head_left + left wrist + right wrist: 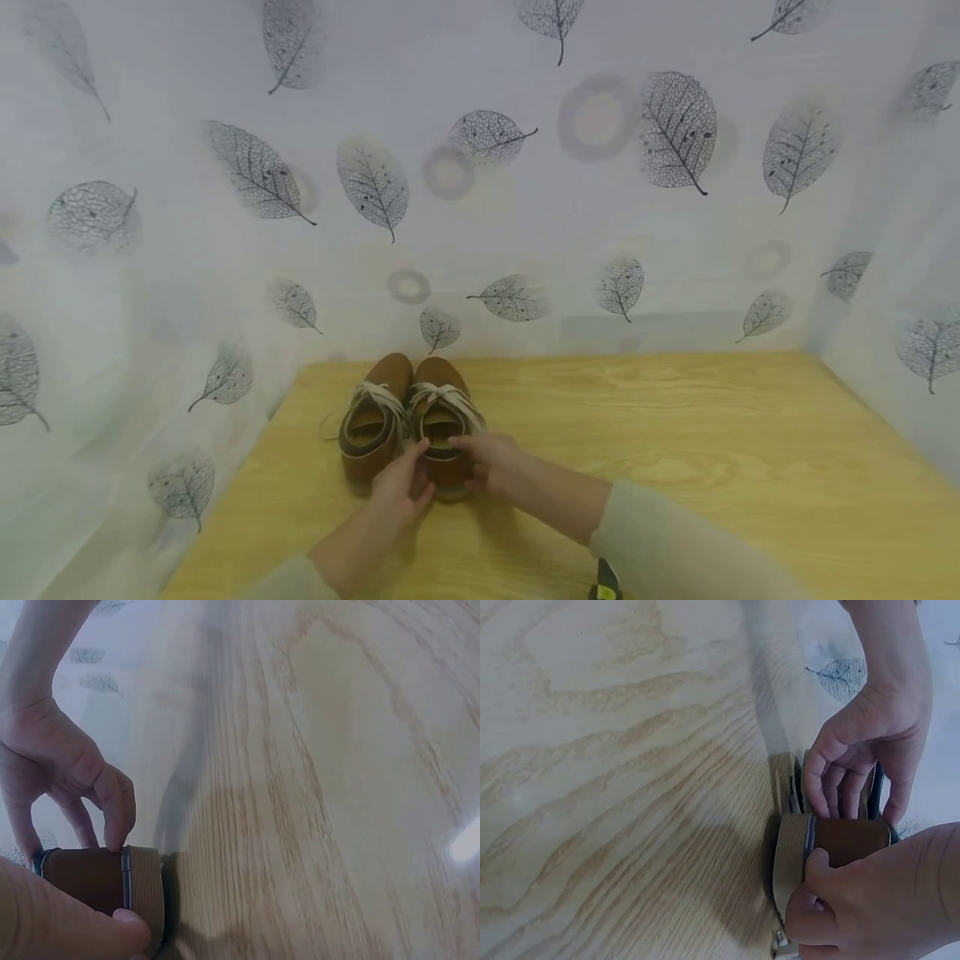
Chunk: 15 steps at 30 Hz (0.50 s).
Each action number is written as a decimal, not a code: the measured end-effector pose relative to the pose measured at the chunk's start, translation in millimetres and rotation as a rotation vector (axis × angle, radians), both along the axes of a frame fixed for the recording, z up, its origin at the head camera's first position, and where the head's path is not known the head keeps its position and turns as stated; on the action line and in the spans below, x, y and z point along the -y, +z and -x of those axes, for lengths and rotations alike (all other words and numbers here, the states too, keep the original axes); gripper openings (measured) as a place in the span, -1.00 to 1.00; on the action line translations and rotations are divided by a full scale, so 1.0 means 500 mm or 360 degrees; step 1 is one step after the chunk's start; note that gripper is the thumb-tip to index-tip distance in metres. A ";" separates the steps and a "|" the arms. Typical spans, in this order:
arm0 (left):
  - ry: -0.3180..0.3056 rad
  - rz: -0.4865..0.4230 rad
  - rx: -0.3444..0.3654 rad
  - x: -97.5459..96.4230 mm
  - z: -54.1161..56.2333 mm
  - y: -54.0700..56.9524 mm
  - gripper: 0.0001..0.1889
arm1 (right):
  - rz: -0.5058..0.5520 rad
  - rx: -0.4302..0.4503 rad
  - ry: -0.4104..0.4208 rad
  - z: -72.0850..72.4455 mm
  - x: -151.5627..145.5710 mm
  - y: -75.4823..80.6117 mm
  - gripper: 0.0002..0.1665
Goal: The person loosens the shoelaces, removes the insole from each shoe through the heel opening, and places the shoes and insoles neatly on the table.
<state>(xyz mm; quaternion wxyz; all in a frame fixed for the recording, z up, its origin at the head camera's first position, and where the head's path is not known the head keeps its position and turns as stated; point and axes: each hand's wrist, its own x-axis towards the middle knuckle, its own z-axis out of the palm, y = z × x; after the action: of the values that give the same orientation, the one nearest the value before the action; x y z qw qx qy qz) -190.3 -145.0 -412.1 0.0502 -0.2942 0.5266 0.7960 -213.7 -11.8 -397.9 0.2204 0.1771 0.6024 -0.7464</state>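
A pair of brown lace-up shoes stands side by side, toes towards the back curtain, in the head view. Both hands hold the heel of the right-hand shoe (450,473). My left hand (397,490) is at its left side, thumb by the collar. On its right side is my right hand (497,463), fingertips at the rim and side. The left-hand shoe (357,465) stands close beside, with pale laces (382,396). Both wrist views show fingers against the brown heel (86,874) above a ribbed tan sole (789,855). The front of the held shoe is largely hidden there.
The shoes stand on a wood-grain tabletop (675,433), near its back left. Behind and at both sides hangs a pale curtain (510,225) with leaf prints. A small black object with a yellow mark (604,583) is partly hidden below the right sleeve.
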 end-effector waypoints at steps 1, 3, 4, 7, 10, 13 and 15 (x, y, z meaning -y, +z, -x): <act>0.0000 0.0002 -0.0001 -0.002 -0.001 0.000 -0.66 | 0.0001 -0.0004 -0.0003 -0.003 0.000 0.001 -0.39; -0.0008 0.0009 0.0000 -0.006 -0.003 -0.001 -0.55 | 0.0004 -0.0008 -0.0014 -0.008 0.001 0.003 -0.39; -0.0004 0.0014 0.0002 -0.009 -0.003 -0.002 -0.51 | 0.0009 -0.0003 -0.0022 -0.010 0.002 0.004 -0.40; -0.0010 0.0008 -0.0006 -0.016 -0.005 -0.002 -0.40 | 0.0033 0.0014 -0.0047 -0.014 0.002 0.006 -0.37; -0.0024 -0.0007 -0.0022 -0.022 -0.007 -0.002 -0.33 | 0.0080 0.0037 -0.0060 -0.015 0.000 0.007 -0.29; -0.0036 -0.0029 -0.0041 -0.029 -0.009 -0.002 -0.36 | 0.0109 0.0052 -0.0086 -0.014 -0.003 0.007 -0.24; -0.0038 -0.0037 -0.0047 -0.034 -0.010 -0.003 -0.40 | 0.0103 0.0056 -0.0119 -0.014 -0.004 0.007 -0.22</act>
<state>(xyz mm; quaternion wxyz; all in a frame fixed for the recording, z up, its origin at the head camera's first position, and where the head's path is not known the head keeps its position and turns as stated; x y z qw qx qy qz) -185.1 -128.1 -413.8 0.0554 -0.2756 0.5214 0.8057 -206.5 -9.7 -394.4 0.2085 0.2056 0.5670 -0.7699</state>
